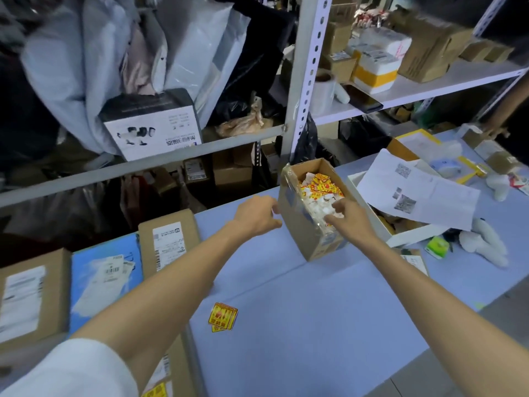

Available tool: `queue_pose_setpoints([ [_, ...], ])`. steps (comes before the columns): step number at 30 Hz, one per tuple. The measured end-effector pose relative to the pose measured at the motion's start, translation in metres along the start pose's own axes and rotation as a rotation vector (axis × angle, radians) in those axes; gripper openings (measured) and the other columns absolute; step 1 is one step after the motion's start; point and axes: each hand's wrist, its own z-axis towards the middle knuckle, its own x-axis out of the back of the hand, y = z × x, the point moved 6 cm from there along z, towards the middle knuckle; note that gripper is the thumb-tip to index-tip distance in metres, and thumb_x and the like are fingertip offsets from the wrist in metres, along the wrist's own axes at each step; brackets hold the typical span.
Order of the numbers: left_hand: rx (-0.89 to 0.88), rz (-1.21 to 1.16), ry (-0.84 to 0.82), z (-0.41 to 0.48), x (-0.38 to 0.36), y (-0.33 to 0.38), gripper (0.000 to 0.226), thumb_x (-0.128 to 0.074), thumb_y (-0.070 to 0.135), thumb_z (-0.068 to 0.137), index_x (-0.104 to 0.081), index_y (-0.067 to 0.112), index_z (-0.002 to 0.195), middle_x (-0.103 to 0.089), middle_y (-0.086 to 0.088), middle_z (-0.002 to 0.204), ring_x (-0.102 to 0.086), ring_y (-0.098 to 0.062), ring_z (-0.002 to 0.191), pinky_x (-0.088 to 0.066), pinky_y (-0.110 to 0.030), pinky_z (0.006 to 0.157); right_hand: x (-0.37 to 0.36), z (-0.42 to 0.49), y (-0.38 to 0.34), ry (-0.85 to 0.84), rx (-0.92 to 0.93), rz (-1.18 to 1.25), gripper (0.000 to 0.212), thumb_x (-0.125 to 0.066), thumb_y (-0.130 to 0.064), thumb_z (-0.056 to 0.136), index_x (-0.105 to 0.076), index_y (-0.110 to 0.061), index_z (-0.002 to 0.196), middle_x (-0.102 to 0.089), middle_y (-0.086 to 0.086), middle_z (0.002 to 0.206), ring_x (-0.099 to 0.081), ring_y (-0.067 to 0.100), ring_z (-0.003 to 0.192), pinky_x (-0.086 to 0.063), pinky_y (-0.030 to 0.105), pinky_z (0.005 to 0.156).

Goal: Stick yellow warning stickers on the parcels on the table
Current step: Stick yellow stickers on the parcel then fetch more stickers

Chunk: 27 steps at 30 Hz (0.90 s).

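Note:
A small open cardboard box [303, 233] stands on the blue table [315, 325], filled with yellow warning stickers [323, 186] and white backing scraps. My left hand [257, 214] rests against the box's left side, fingers loosely curled. My right hand [347, 214] reaches over the box's near rim, fingers apart among the scraps; whether it holds one I cannot tell. A small stack of yellow stickers [223, 316] lies loose on the table. Parcels line the left: a brown box [169, 239], a blue mailer [106, 276], another brown box [28, 299]. A parcel at the bottom edge [163, 376] carries a yellow sticker.
A white tray [400, 239] with printed sheets [420, 190] sits right of the sticker box. White plush toys [483, 245] and a green item [436, 247] lie beyond it. Metal shelving [306, 73] packed with bags and boxes rises behind the table.

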Motion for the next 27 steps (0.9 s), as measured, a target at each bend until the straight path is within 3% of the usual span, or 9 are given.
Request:
queue_pose_setpoints([
  [5,0.122,-0.061,0.053,-0.055,0.007,-0.054,0.030,-0.069,0.026,0.082,-0.064,0.017,0.111,-0.067,0.000,0.106,-0.059,-0.020,0.101,-0.050,-0.035,0.083,-0.028,-0.023,-0.050,0.004,0.213,-0.168,0.032,-0.066,-0.017,0.084,-0.064,-0.002,0.112,-0.065,0.015,0.114,-0.058,0.030,0.109,-0.046,0.037,0.088],
  [12,0.408,-0.291,0.161,-0.185,-0.011,-0.163,0.023,-0.073,0.019,0.075,-0.067,0.018,0.097,-0.068,0.000,0.092,-0.065,-0.020,0.090,-0.052,-0.033,0.080,-0.132,-0.101,-0.133,-0.308,0.474,-0.242,0.036,-0.062,-0.021,0.088,-0.059,-0.007,0.121,-0.054,0.013,0.125,-0.050,0.031,0.119,-0.038,0.035,0.095],
  [16,0.559,-0.323,0.179,-0.255,-0.036,-0.215,0.026,-0.072,0.017,0.073,-0.069,0.019,0.099,-0.071,-0.001,0.100,-0.065,-0.020,0.098,-0.052,-0.035,0.088,-0.179,-0.146,-0.155,-0.470,0.550,-0.287,0.034,-0.061,-0.019,0.088,-0.059,-0.007,0.119,-0.055,0.013,0.121,-0.051,0.030,0.116,-0.040,0.034,0.091],
  [19,0.618,-0.310,0.270,-0.293,-0.048,-0.234,0.040,-0.072,0.019,0.073,-0.064,0.015,0.112,-0.065,-0.006,0.113,-0.061,-0.025,0.109,-0.048,-0.036,0.095,-0.202,-0.173,-0.161,-0.545,0.573,-0.286,0.030,-0.060,-0.014,0.085,-0.062,-0.004,0.113,-0.060,0.015,0.117,-0.054,0.031,0.111,-0.046,0.036,0.088],
  [22,0.644,-0.340,0.331,-0.320,-0.064,-0.235,0.064,-0.077,0.026,0.074,-0.047,0.007,0.128,-0.050,-0.012,0.126,-0.050,-0.028,0.118,-0.043,-0.040,0.099,-0.221,-0.200,-0.160,-0.610,0.557,-0.274,0.031,-0.060,-0.014,0.086,-0.061,-0.001,0.113,-0.063,0.016,0.116,-0.057,0.033,0.111,-0.048,0.039,0.088],
  [27,0.735,-0.835,0.378,-0.354,-0.102,-0.231,0.059,-0.076,0.019,0.079,-0.043,0.010,0.128,-0.057,-0.007,0.128,-0.060,-0.019,0.101,-0.052,-0.036,0.087,-0.247,-0.240,-0.143,-0.692,0.405,-0.092,0.038,-0.059,-0.019,0.090,-0.050,-0.005,0.124,-0.061,0.009,0.118,-0.059,0.023,0.105,-0.047,0.031,0.080],
])
